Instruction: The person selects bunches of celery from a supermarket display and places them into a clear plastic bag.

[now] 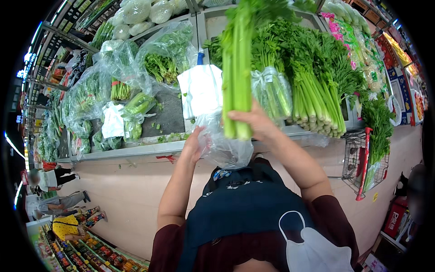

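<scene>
My right hand (260,122) grips a bunch of celery stalks (237,78) near its pale cut base. The stalks stand upright in the picture, and their leafy tops blur at the upper edge. A clear plastic bag (234,153) hangs just below and behind the base, and my left hand (193,145) holds its left side. Whether the celery's end is inside the bag I cannot tell. Behind the bag, a stack of white plastic bags (202,88) lies on the display stand. To the right are a bagged celery bunch (272,91) and a heap of loose celery (314,98).
The metal front edge of the stand (132,150) runs before me. Bagged leafy greens (88,95) fill its left part. A shopping cart (364,163) with bagged greens stands to the right. Several people (69,224) are on the aisle floor (125,200) to the left.
</scene>
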`<state>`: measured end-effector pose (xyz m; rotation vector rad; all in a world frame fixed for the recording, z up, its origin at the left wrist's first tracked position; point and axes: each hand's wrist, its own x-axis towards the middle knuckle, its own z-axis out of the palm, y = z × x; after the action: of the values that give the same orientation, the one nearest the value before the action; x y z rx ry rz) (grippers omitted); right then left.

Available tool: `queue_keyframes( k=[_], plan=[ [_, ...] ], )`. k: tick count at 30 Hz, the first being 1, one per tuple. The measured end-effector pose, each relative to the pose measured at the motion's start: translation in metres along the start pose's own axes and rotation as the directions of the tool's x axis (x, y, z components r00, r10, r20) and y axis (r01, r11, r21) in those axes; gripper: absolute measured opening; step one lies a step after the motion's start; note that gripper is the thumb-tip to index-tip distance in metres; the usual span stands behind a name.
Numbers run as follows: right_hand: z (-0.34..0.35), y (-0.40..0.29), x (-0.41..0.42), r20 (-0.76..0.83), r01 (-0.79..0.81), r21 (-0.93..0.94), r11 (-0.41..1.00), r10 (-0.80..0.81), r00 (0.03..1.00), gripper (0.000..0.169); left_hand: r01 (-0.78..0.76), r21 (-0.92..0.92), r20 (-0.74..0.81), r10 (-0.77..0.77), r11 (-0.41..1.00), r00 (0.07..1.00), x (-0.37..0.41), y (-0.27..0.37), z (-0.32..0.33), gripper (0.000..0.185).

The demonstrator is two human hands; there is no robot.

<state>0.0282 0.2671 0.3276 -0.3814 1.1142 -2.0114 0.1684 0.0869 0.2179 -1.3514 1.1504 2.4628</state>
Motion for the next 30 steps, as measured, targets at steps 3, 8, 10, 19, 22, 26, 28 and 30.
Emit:
queue_keyframes(
  k=[3, 8, 10, 19, 22, 26, 28, 30],
  plan=[
    [0.000, 0.105, 0.023, -0.141, 0.063, -0.209, 0.976, -0.094, 0.986, 0.069, 0.052, 0.036, -0.031, -0.050, 0.998, 0.998, -0.004, 0.009, -0.003, 0.044],
    [-0.053, 0.237, 0.015, -0.312, -0.328, -0.731, 0.599, 0.135, 0.941, 0.079, 0.142, -0.022, -0.018, -0.143, 0.990, 0.990, 0.043, -0.017, -0.047, 0.041],
    [-0.063, 0.243, 0.004, -0.298, -0.352, -0.814, 0.461, 0.188, 0.936, 0.088, 0.185, -0.022, 0.026, -0.184, 0.982, 0.983, 0.053, -0.019, -0.053, 0.041],
    [-0.072, 0.161, -0.038, -0.448, -0.434, -0.845, -0.312, -0.031, 0.894, 0.061, 0.277, -0.008, 0.149, -0.273, 0.961, 0.951, 0.067, 0.008, -0.075, 0.037],
    [-0.122, 0.164, -0.034, -0.498, -0.491, -0.866, -0.091, 0.078, 0.864, 0.036, 0.296, 0.074, 0.158, -0.305, 0.952, 0.939, 0.067, 0.016, -0.076, 0.034],
    [-0.135, 0.142, 0.012, -0.494, -0.491, -0.744, 0.453, 0.121, 0.861, 0.018, -0.028, 0.642, 0.193, -0.126, 0.766, 0.973, 0.092, 0.022, -0.105, 0.028],
    [-0.107, 0.108, 0.060, -0.504, -0.612, -0.308, 0.729, 0.420, 0.755, 0.012, -0.217, 0.884, 0.230, 0.019, 0.413, 0.973, 0.108, 0.035, -0.113, 0.026],
    [-0.093, 0.100, 0.107, -0.438, -0.459, -0.134, 0.878, 0.363, 0.822, 0.011, -0.267, 0.963, 0.257, 0.168, 0.034, 0.952, 0.119, 0.073, -0.091, 0.028]
  ],
)
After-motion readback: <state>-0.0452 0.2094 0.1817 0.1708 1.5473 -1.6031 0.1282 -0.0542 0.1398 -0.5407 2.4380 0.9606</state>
